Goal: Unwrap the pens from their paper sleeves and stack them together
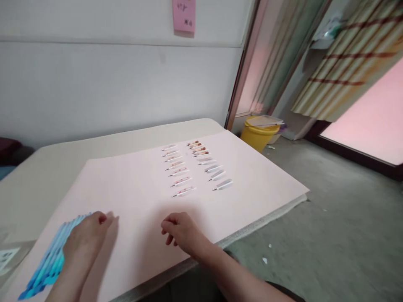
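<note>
My left hand [86, 235] is over the right side of a bunch of blue pens [53, 256] at the table's near left. Its fingers are curled and closed, and no pen shows sticking out of them; the hand hides part of the bunch. My right hand [179, 226] hovers over the pink sheet near the front edge, loosely closed with nothing visible in it. Beyond it lie two columns of pens: white ones with red patterns [183, 191] on the left, and grey-and-white ones [223, 184] on the right with several brown-topped pens [198, 150] behind them.
The pink sheet [132, 176] covers much of the cream table [47, 172], which stands against a white wall [119, 88]. A pink note [184, 16] hangs there. A yellow bin [258, 134] stands on the grey floor beyond the right side, near a striped curtain [343, 71].
</note>
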### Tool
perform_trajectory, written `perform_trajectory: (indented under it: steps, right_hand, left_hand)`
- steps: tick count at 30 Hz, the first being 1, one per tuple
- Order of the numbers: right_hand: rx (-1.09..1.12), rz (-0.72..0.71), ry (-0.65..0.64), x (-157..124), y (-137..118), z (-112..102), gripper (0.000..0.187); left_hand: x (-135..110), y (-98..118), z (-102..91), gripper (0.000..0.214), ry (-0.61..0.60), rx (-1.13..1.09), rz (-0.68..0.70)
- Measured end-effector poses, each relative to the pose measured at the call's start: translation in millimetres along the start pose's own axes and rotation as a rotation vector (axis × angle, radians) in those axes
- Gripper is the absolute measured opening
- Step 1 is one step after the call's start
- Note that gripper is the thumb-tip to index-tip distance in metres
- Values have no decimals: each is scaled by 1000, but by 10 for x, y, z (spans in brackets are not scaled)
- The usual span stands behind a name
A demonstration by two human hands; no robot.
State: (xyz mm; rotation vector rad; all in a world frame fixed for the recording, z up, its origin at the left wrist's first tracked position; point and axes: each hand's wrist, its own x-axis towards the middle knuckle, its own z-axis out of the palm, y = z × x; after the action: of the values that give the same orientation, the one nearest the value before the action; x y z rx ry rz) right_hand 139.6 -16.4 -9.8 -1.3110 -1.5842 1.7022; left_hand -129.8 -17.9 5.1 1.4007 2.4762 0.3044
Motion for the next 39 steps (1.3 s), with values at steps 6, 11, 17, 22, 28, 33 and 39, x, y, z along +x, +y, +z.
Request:
perform_trajectory:
  steps: [6, 11, 17, 22, 28, 33, 39]
  right_hand:
    - [-950, -295, 454, 148, 21, -360, 19]
    - [-1149, -241, 548, 363, 220, -630, 35]
    - [-1211, -154, 488, 456, 309, -671, 52]
    - [-1220, -141, 461, 393, 238, -664, 47]
    - [-1238, -137, 438, 334, 168, -636, 30]
    - [-1253, -144, 398, 347, 142, -585, 23]
    - [-1254, -149, 377, 360, 151, -566, 23]
  left_hand:
    - [-246, 638, 238, 30, -23, -119, 147]
    - [-433, 888, 454, 31, -191, -519, 145]
    - [-556, 991, 557, 30, -344, -687, 139]
    - [-504, 942, 569, 31, -329, -662, 131]
    - [-516, 951, 546, 32, -339, -599, 144]
    - [-513, 961, 555, 32, -349, -573, 145]
    - [-504, 955, 577, 32, -356, -544, 176]
